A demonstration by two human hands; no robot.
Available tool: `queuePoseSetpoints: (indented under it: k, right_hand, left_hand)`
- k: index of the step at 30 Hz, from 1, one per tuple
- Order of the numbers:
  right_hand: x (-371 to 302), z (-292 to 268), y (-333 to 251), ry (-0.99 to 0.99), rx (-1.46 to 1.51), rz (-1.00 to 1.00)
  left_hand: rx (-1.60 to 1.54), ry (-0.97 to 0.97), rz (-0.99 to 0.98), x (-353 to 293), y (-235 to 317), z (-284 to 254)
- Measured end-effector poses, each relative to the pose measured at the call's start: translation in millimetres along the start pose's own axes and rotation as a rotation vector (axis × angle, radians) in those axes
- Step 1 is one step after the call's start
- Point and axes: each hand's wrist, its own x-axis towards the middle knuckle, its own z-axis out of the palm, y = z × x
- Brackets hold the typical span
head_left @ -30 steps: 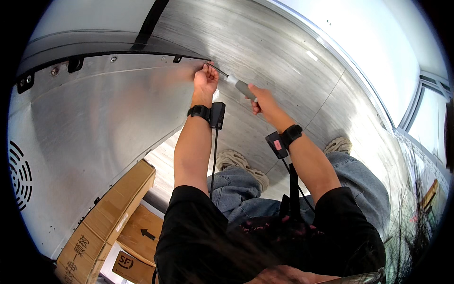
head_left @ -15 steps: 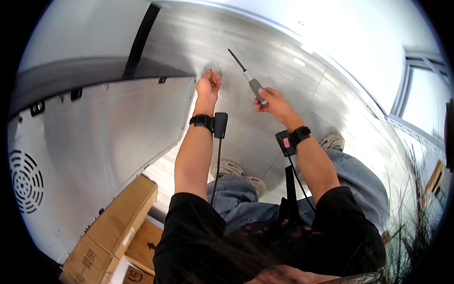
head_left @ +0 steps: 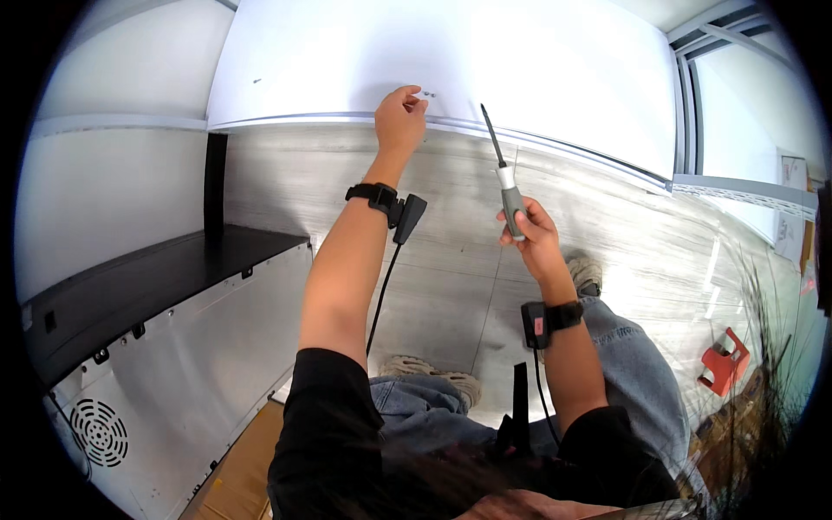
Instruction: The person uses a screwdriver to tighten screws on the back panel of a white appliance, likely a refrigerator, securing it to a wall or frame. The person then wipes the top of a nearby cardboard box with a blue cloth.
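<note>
White table (head_left: pixel 555 78) in front of you, small metal pieces (head_left: pixel 426 93) on its top.
You have those pieces close together just in from the middle of the near edge, too small to make out in detail. Another small metal bit (head_left: pixel 256 81) lies apart from them, toward the near left corner. A pale rail (head_left: pixel 563 152) runs along the near edge. Below it, your left shoe (head_left: pixel 433 374) and right shoe (head_left: pixel 585 276) rest on the grey wood-grain floor (head_left: pixel 433 286).
</note>
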Motion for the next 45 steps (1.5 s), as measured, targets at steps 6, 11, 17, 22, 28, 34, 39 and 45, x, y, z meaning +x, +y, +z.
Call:
queuePoseSetpoints:
  k: [6, 11, 17, 22, 28, 34, 39, 45]
  right_hand:
    - [-13.4, -19.9, 4.8, 0.063, 0.036, -0.047]
    - [-17.0, -10.3, 0.3, 0.065, -0.031, -0.040]
    - [4.5, 24.9, 12.0, -0.032, -0.244, -0.033]
    - [24.6, 88.8, 27.6, -0.251, -0.427, -0.028]
    - [25.1, 177.2, 40.1, -0.615, -0.627, 0.026]
    - [6.6, 207.9, 77.1, -0.811, -0.723, 0.246]
    - [-5.9, 211.3, 86.8, -0.940, -0.868, 0.245]
    - [-26.5, 220.7, 101.3, -1.092, -1.020, 0.022]
  left_hand:
    - [0.238, 0.105, 0.124, 14.5, -12.1, 20.3]
    - [0.150, 0.111, 0.089, 12.4, -12.3, 18.8]
    - [-0.837, 0.048, -0.432, -41.2, -29.2, -20.2]
    - [-1.381, 0.203, -0.586, -108.2, -61.7, -99.2]
    - [-1.527, 0.655, -0.535, -205.5, -93.7, -190.5]
    - [-1.437, 0.907, -0.534, -303.7, -100.9, -218.9]
    - [-1.268, 1.019, -0.585, -347.7, -101.0, -212.5]
    - [-1.189, 1.045, -0.708, -400.9, -117.5, -197.6]
